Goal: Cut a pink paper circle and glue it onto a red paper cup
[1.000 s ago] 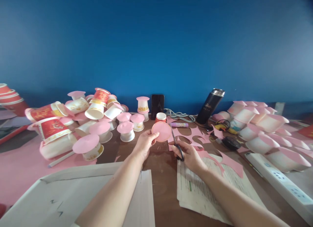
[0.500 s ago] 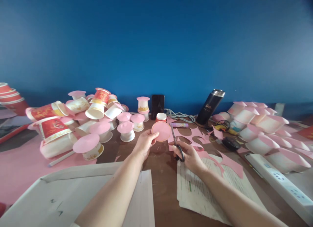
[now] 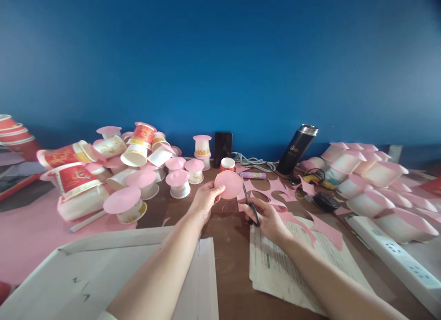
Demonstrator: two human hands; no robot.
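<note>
Between the thumb and fingers of my left hand [image 3: 207, 200] is a round pink paper disc [image 3: 228, 184], held by its left edge. My right hand [image 3: 264, 216] grips black-handled scissors [image 3: 254, 213], whose blades point up beside the disc's right edge. Just behind the disc stands a red and white paper cup [image 3: 227, 164]. Pink paper scraps [image 3: 272, 189] with round cut-outs lie right of the disc, and a purple glue stick [image 3: 254, 175] rests behind them.
Many paper cups with pink discs [image 3: 126, 200] crowd the left, and more pink-topped cups [image 3: 370, 200] the right. A phone [image 3: 223, 148] and a black bottle [image 3: 297, 149] stand by the wall. Printed sheets [image 3: 275, 265], a white power strip [image 3: 396, 255] and white board [image 3: 113, 265] lie nearer.
The view has shifted very slightly. Both hands keep their holds, and the disc and scissors show almost no movement.
</note>
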